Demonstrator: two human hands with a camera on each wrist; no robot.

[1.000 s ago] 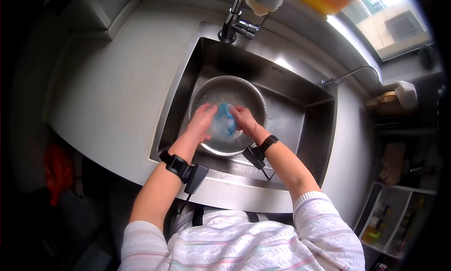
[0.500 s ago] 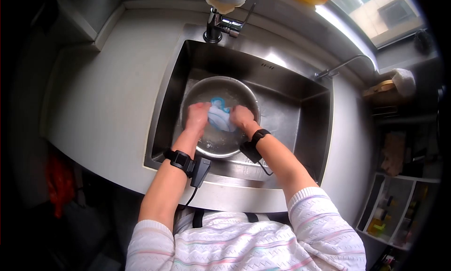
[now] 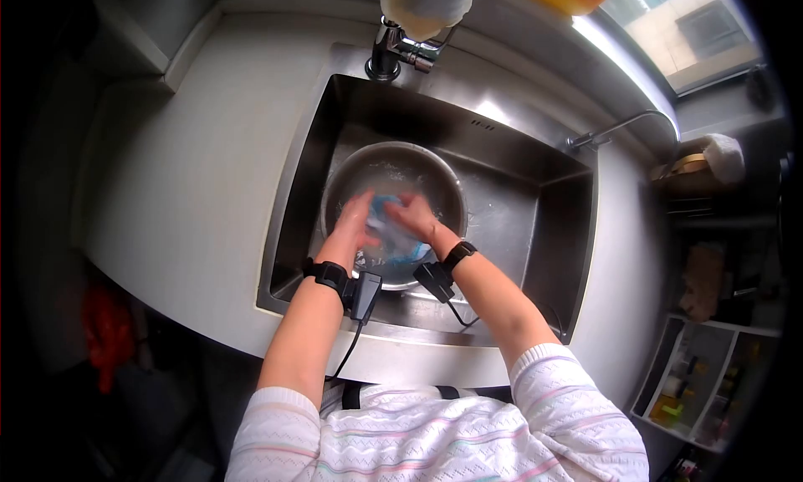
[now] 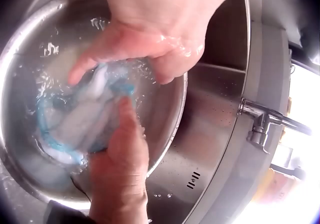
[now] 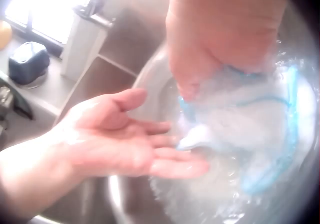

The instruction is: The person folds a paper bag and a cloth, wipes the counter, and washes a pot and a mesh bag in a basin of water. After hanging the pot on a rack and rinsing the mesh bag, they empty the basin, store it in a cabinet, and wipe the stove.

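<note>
A white cloth with light-blue edging [image 3: 406,249] [image 4: 82,121] [image 5: 240,119] lies spread in the water of a round metal basin [image 3: 462,189] [image 4: 11,56]. My right hand [image 3: 416,219] [image 4: 122,164] [image 5: 225,38] grips the cloth's edge, its fingers curled over it in the right wrist view. Beside the cloth, my left hand [image 3: 353,223] [image 4: 145,38] [image 5: 120,139] is held with its palm turned up and fingers spread, holding nothing. The left fingertips come close to a white corner of the cloth; whether they touch it I cannot tell.
The basin stands in the left part of a steel sink [image 3: 502,206]. Behind the sink rises a chrome faucet [image 3: 386,57], with a thin curved spout [image 3: 623,129] at the right. A pale counter [image 3: 184,164] borders the left side.
My left hand has let go of the cloth and opened. The cloth, bunched between both hands half a second ago, now lies more spread out and nearer the basin's front.
</note>
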